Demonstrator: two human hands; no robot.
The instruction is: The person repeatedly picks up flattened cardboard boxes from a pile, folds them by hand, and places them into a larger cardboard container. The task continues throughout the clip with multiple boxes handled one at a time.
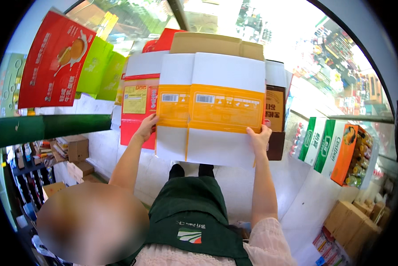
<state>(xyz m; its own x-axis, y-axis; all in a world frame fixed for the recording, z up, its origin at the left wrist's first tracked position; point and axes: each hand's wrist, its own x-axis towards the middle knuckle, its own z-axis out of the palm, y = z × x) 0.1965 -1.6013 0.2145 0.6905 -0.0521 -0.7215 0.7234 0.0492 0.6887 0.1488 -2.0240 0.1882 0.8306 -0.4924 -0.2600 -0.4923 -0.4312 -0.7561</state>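
Note:
A flattened white-and-orange cardboard box is spread out in front of me, its lower part over my legs. My left hand grips its left edge, with the fingers partly behind the board. On the right edge, my right hand pinches the board near its lower corner. Behind it show other cardboard pieces: a red one with a yellow label on the left, a dark brown one on the right and a plain brown flap at the top. What supports these pieces is hidden.
A large red carton and bright green ones stand at the upper left, above a dark green bar. Green-and-white cartons and bottles are on the right. Brown boxes sit lower right. A blurred oval covers the lower left.

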